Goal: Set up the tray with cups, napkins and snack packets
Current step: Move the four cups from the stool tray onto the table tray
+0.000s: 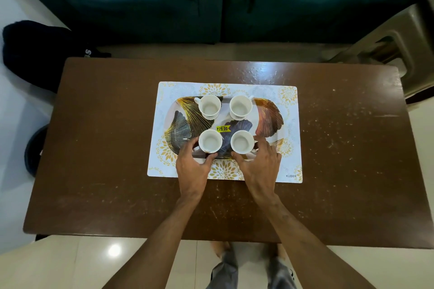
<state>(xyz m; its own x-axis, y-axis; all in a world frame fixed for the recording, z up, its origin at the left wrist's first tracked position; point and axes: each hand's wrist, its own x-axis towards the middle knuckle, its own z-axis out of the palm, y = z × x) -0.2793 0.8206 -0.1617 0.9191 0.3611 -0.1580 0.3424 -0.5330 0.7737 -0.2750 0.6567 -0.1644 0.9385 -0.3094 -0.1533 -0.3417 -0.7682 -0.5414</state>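
A leaf-patterned tray (270,115) lies on a white and gold placemat (290,148) in the middle of the brown table (105,148). Several white cups stand upright and empty on the tray: far left cup (209,107), far right cup (241,107), near left cup (210,141), near right cup (242,142). My left hand (192,166) curls around the near left cup, thumb and fingers at its sides. My right hand (260,164) wraps the near right cup the same way. A yellow price sticker (222,128) sits at the tray's centre. No napkins or snack packets are in view.
A teal sofa (211,0) runs along the far side of the table. A dark bag (42,51) lies on the floor at the left, and a beige plastic stool (399,42) stands at the right. My feet show below the table's near edge.
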